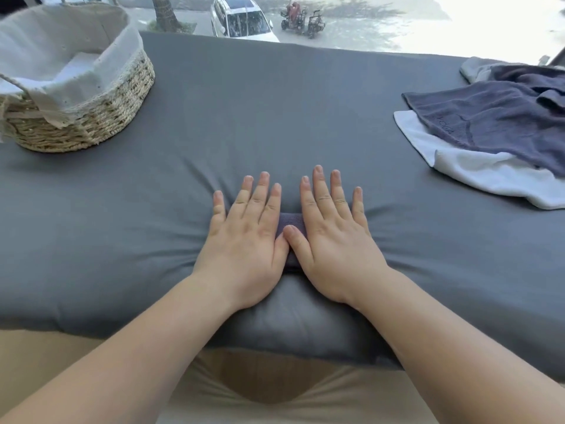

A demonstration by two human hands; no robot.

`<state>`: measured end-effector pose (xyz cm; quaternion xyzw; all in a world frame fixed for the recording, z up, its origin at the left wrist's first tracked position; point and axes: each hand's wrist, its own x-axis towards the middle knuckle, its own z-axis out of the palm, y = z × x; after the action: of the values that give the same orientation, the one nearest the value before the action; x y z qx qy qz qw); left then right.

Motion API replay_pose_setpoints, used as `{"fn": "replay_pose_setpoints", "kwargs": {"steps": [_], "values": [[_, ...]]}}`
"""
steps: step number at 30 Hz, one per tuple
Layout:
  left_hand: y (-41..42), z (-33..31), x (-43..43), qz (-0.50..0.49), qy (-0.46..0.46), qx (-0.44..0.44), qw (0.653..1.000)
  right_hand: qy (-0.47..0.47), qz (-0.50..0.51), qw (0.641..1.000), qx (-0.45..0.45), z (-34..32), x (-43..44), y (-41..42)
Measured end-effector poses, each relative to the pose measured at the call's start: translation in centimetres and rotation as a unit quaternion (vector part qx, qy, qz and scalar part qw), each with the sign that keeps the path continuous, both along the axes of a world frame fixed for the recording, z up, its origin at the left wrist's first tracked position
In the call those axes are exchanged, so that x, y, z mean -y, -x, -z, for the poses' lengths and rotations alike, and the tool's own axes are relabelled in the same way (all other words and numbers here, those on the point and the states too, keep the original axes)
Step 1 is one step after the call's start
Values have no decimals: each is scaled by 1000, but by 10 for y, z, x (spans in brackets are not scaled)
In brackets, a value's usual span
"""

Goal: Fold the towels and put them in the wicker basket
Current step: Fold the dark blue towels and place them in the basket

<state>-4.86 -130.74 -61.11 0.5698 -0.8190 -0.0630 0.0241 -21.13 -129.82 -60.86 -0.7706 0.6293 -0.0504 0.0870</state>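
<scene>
Pressure step: left hand (244,240) and right hand (333,240), flat, side by side, are pressing folded dark towel (291,222) into grey cushion (275,117), likely setting creases.

dead centre, the folded dark towel (290,223) sits almost wholly under the left hand (244,237) and right hand (333,240), both flat on it. only a strip shows between them, so its outline can't be judged. at ten o'clock the wicker basket (91,117) runs off the left edge, its liner hiding most of something white (76,68) inside. at three o'clock the dark blue towel (495,120) leaves the right edge and covers much of the white towel (489,175); its lettering is too faint to read. at twelve, a car (241,19) is cropped by the top edge.
</scene>
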Motion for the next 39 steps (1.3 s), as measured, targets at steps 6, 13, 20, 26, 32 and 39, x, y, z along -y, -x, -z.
{"fn": "replay_pose_setpoints", "kwargs": {"steps": [6,13,20,26,32,39], "values": [[-3,-13,-3,20,2,-26,999,34,-5,997,65,-3,-9,4],[-1,-90,-13,-2,-91,44,995,20,-21,997,76,-47,-39,19],[-6,-189,-36,-154,-243,-108,952,-104,-14,977,186,-154,-67,31],[-18,-311,-63,-223,-291,-334,868,-112,6,942,318,-283,-91,49],[-23,-365,-74,-239,-232,-481,811,-108,60,906,405,-351,-80,34],[-80,-354,-22,-210,-157,-475,840,-124,127,881,439,-345,-25,-28]]}}
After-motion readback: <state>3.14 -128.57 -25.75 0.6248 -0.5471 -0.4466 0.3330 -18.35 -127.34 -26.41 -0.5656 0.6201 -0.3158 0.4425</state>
